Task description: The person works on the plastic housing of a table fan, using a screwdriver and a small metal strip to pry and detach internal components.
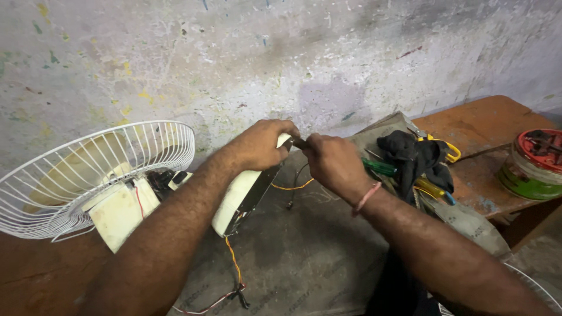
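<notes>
Left hand [260, 144] gripped the top of a cream housing [240, 196], tilted above the grey counter [310, 257]. Right hand [332, 161], just beside it, pinched a dark tool [300, 143] against the housing's top. Wires [234, 263] trailed below; a fan guard [88, 175] lay left.

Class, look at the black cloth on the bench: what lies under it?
Under the black cloth lie yellow-handled pliers, a green screwdriver handle and a yellow-and-blue handle. Their working ends are covered.
</notes>
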